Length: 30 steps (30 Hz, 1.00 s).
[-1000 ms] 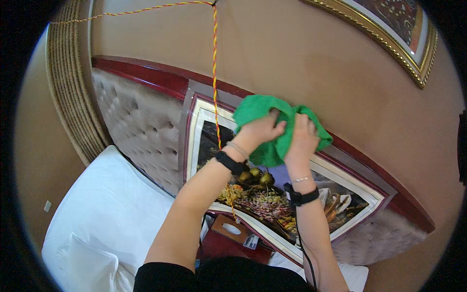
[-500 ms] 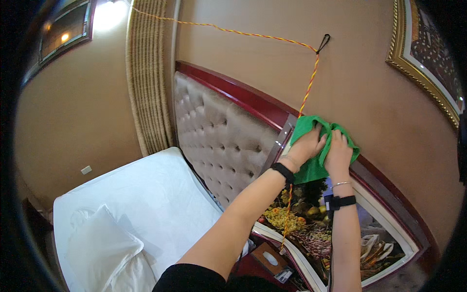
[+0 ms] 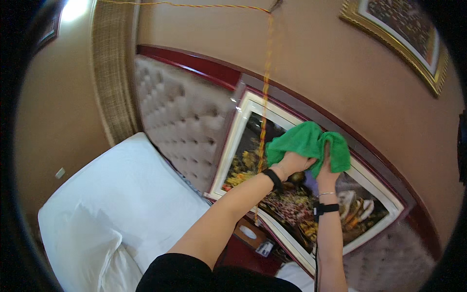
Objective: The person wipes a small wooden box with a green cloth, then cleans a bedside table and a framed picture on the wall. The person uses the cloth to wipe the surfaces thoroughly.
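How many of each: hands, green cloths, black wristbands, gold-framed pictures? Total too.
Hands: 2 (left hand, right hand)
Green cloth: 1
Black wristbands: 2 (left wristband, right wristband)
Gold-framed picture: 1
Total: 6

I had drawn the green cloth (image 3: 300,141) down from the top edge of the headboard (image 3: 180,107) onto the framed picture (image 3: 292,204); its folds now hid most fingers of my left grip (image 3: 293,164), previously visible.
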Tool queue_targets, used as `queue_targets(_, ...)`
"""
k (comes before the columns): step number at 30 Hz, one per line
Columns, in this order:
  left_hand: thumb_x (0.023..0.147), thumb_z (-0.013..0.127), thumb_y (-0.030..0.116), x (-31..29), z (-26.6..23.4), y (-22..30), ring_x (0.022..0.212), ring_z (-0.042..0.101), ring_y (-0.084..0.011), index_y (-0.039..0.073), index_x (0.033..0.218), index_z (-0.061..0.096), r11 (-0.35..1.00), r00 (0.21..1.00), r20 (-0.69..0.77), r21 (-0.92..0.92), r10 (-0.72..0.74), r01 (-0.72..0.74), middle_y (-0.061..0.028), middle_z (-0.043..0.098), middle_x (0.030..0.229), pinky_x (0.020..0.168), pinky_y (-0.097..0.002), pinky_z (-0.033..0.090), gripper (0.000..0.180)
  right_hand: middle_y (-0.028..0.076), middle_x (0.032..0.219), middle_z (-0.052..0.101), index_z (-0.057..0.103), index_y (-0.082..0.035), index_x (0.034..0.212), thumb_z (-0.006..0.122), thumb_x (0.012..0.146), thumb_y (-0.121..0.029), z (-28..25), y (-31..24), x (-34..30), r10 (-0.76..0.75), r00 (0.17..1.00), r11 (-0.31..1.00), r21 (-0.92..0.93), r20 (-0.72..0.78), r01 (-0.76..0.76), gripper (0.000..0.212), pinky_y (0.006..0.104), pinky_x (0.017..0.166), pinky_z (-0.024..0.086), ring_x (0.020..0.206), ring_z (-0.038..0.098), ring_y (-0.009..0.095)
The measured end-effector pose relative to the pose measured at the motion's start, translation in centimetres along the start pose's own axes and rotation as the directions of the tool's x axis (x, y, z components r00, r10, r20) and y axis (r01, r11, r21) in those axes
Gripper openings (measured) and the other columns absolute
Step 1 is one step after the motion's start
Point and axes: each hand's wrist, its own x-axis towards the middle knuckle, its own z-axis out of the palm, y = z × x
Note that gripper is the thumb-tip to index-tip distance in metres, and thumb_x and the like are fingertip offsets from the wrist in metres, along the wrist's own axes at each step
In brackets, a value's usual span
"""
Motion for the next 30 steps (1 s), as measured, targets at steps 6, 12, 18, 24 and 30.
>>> queue_targets(6, 0.087, 0.051, 0.044, -11.5, 10.3, 5.7, 0.108, 0.051, -0.0347, 0.012, 0.117, 0.057, 0.977, 0.861, 0.508, -0.183, 0.001, 0.107, -0.0131, 0.055, 0.122, 0.093, -0.0468, 0.041, 0.044, 0.013, 0.127, 0.048, 0.047, -0.004, 0.125, 0.043, 0.096, -0.028, 3.9, 8.5, -15.4, 0.204, 0.942, 0.873, 0.386, 0.268, -0.299, 0.037, 0.0441, 0.097, 0.038, 0.112, 0.045, 0.032)
queue_targets(12, 0.084, 0.054, 0.051, -26.3, 17.7, 1.7, 0.115, 0.048, -0.0325, 0.013, 0.126, 0.052, 0.419, 0.718, 0.638, -0.593, -0.276, 0.688, -0.0104, 0.052, 0.128, 0.097, -0.044, 0.039, 0.057, 0.013, 0.11, 0.058, 0.053, -0.001, 0.114, 0.044, 0.096, -0.021, 7.6, 6.0, -23.6, 0.363, 0.75, 0.697, 0.373, 0.553, -0.612, 0.029, 0.0428, 0.088, 0.043, 0.099, 0.053, 0.031)
queue_targets(18, 0.084, 0.054, 0.051, -22.7, 12.2, 6.0, 0.116, 0.047, -0.0336, 0.011, 0.128, 0.049, 0.947, 0.804, 0.592, -0.225, -0.056, 0.231, -0.0121, 0.05, 0.129, 0.098, -0.0456, 0.037, 0.06, 0.015, 0.11, 0.06, 0.053, -0.005, 0.123, 0.054, 0.083, -0.019, 2.8, 7.5, -24.0, 0.306, 0.827, 0.889, 0.169, 0.471, -0.425, 0.043, 0.0457, 0.088, 0.043, 0.102, 0.055, 0.033)
queue_targets(24, 0.082, 0.055, 0.036, -12.9, 4.7, 1.8, 0.104, 0.051, -0.0375, 0.008, 0.116, 0.057, 0.998, 0.993, 0.109, -0.036, -0.04, 0.044, -0.0173, 0.055, 0.116, 0.09, -0.0498, 0.039, 0.044, 0.019, 0.116, 0.056, 0.05, -0.004, 0.127, 0.056, 0.082, -0.025, 1.0, 3.5, -12.8, -0.036, 0.991, 0.988, -0.143, 0.126, 0.054, 0.05, 0.0509, 0.092, 0.04, 0.107, 0.053, 0.038)
queue_targets(30, 0.086, 0.051, 0.03, -1.9, -0.8, -3.3, 0.119, 0.04, -0.0437, 0.004, 0.127, 0.048, 0.988, 0.986, -0.164, 0.142, -0.042, 0.066, -0.0236, 0.045, 0.13, 0.101, -0.0537, 0.029, 0.049, 0.016, 0.121, 0.056, 0.051, -0.013, 0.129, 0.057, 0.081, -0.026, -1.5, -3.6, 1.4, -0.188, 0.964, 0.982, -0.027, -0.186, 0.186, 0.049, 0.0491, 0.096, 0.039, 0.113, 0.051, 0.035)
